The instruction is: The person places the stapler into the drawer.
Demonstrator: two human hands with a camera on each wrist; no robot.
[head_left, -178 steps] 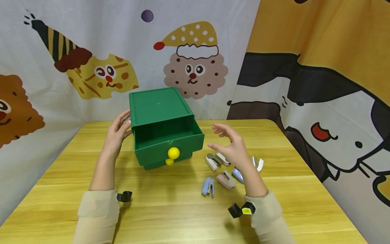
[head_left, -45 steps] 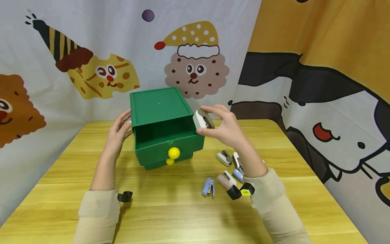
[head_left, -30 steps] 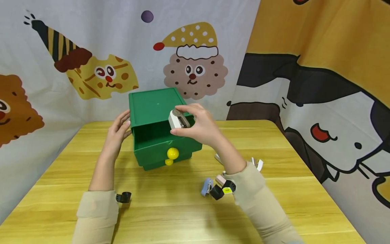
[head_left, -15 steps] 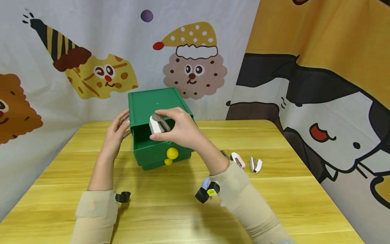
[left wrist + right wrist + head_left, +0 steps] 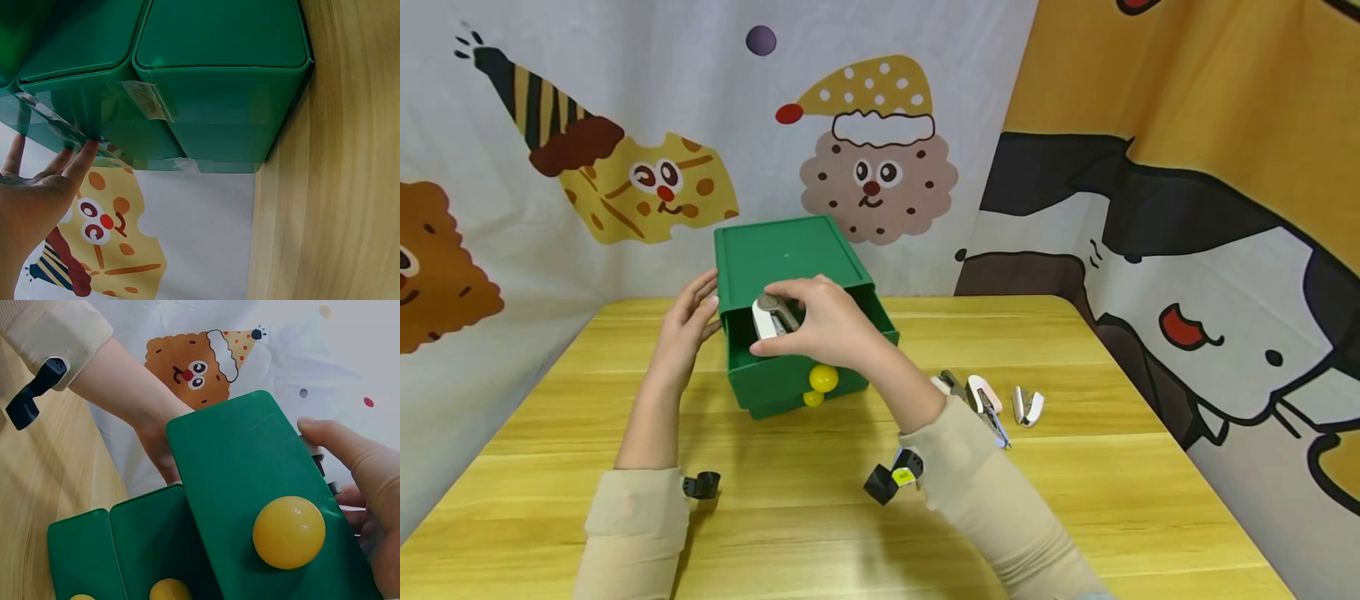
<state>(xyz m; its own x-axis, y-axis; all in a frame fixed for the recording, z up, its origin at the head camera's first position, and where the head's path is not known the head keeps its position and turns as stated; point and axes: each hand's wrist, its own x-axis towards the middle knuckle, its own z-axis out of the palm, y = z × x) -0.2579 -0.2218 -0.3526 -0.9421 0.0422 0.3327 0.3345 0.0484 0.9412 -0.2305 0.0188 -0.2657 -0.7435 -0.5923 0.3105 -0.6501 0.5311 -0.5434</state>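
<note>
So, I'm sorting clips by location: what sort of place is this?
Most likely an indoor filming corner: a cartoon-printed curtain hangs behind the wooden table, where a green drawer unit stands, and black cameras are worn at both wrists.

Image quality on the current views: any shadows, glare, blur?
Head: soft shadow on wooden table by right sleeve; stapler fairly sharp. Left wrist: glare on clear tape on green drawer unit. Right wrist: faint highlight on nearest yellow knob, shadow beside it on drawer front.
</note>
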